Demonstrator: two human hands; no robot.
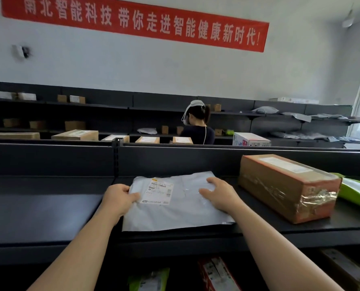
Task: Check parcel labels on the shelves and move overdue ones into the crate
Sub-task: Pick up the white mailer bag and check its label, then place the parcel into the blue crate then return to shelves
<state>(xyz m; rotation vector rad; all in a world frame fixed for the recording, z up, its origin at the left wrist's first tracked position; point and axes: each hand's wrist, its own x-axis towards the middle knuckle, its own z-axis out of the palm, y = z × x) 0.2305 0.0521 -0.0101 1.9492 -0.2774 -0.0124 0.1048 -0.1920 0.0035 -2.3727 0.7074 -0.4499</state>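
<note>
The flat grey-white plastic mailer bag (174, 213) lies on the dark metal shelf (48, 206), its longer side running left to right, directly between the person's two hands and just left of the taped brown cardboard box (286, 185). The left grip (120, 196) pinches the bag's left edge beside the white printed label (159, 191), while the right grip (221, 194) rests spread on its right half. With both equally near, a lift looks ready, though no crate is in view.
</note>
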